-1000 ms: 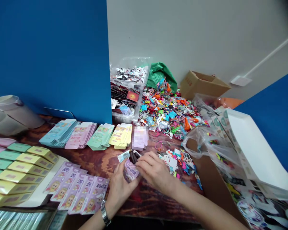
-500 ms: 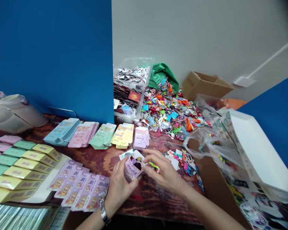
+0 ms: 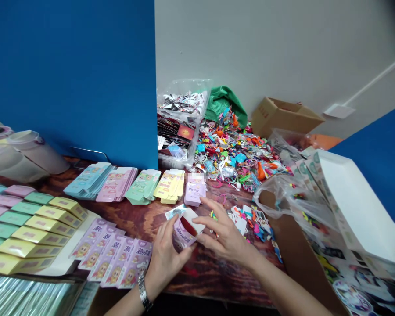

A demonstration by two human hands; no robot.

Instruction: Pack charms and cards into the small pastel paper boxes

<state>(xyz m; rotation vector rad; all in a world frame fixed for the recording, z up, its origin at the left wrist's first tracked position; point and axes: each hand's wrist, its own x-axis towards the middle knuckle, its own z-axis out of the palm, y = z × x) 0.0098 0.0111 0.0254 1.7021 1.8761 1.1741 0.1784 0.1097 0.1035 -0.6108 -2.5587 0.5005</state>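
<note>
My left hand (image 3: 166,252) is wrapped round a small purple carton (image 3: 183,237) and holds it tilted above the table. The carton's top is open, with a dark red inside and a white flap (image 3: 197,224) standing at its right. My right hand (image 3: 222,235) has its thumb and fingertips at that flap, gripping its edge. Just behind the carton lies a shiny silvery-blue packet (image 3: 174,212). A stack of flat purple cartons (image 3: 195,193) stands farther back. To the left, several purple cartons (image 3: 113,259) lie overlapped in a row.
Flat blue (image 3: 87,180), pink (image 3: 115,184), green (image 3: 143,186) and yellow cartons (image 3: 169,185) line the back. Filled cartons (image 3: 36,237) crowd the left. A heap of small toys (image 3: 237,153) lies behind, beside clear bins (image 3: 192,149). A cardboard edge (image 3: 292,245) borders the right.
The small colourful items visible in the carton's mouth no longer show; its dark red inside does. My right fingers have shifted onto the white flap. The view has moved slightly.
</note>
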